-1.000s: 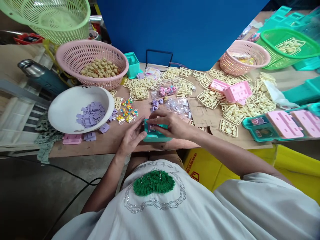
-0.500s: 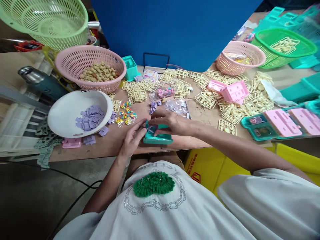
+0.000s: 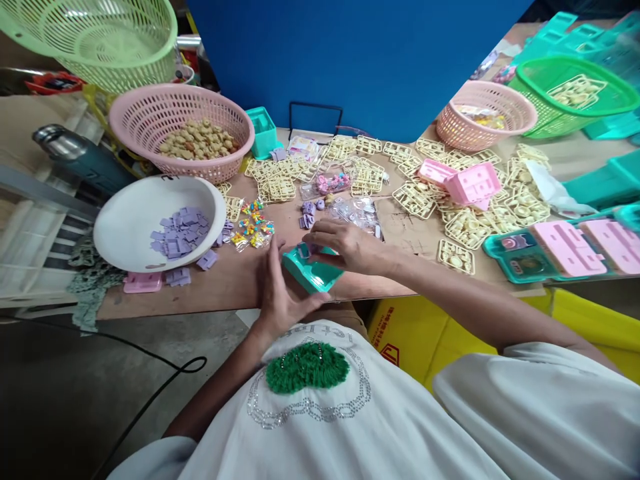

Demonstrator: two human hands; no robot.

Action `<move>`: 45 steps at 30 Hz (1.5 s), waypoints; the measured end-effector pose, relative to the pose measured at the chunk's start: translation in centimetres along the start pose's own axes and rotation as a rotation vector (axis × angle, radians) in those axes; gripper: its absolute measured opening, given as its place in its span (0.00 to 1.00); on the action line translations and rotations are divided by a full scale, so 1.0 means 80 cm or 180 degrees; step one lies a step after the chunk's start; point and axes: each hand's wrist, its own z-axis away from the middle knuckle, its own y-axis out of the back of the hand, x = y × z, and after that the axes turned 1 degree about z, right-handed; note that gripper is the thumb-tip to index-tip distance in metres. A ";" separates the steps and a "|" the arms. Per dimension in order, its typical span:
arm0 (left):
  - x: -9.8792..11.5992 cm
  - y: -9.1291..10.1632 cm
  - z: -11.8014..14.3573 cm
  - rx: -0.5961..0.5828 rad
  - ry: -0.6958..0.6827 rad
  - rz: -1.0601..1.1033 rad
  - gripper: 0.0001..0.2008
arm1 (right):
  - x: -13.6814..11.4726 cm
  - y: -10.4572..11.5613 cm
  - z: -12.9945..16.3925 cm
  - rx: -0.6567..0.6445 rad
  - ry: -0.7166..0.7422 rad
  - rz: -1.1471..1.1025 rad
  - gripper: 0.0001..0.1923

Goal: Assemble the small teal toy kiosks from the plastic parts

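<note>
Head view: brown tabletop point(image 3: 225, 293), blue panel point(image 3: 360, 67) far
White bowl point(image 3: 125, 227): left, purple pieces point(image 3: 183, 230) inside
Teal box point(image 3: 316, 279): near edge
Left hand point(image 3: 280, 303): spread loosely beside it
Right hand point(image 3: 347, 247): over it; I can't tell its grip

Two hands point(image 3: 281, 297), two pink baskets point(image 3: 170, 105), one white bowl point(image 3: 127, 223), one bottle point(image 3: 84, 159).

Glossy teal box point(image 3: 304, 273) (open-topped), slightly askew
</note>
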 end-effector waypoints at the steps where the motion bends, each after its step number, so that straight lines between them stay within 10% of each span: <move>1: 0.002 -0.007 0.007 0.0063 -0.0024 -0.0196 0.70 | 0.003 0.002 0.000 0.0051 -0.0047 -0.0080 0.14; 10: -0.018 0.015 -0.001 -0.0347 -0.0236 -0.0231 0.60 | 0.035 0.006 -0.008 -0.0083 -0.0136 -0.0937 0.20; 45: -0.019 0.020 -0.005 -0.0353 -0.0287 -0.0723 0.63 | 0.018 -0.008 -0.034 -0.0166 0.0101 -0.0189 0.18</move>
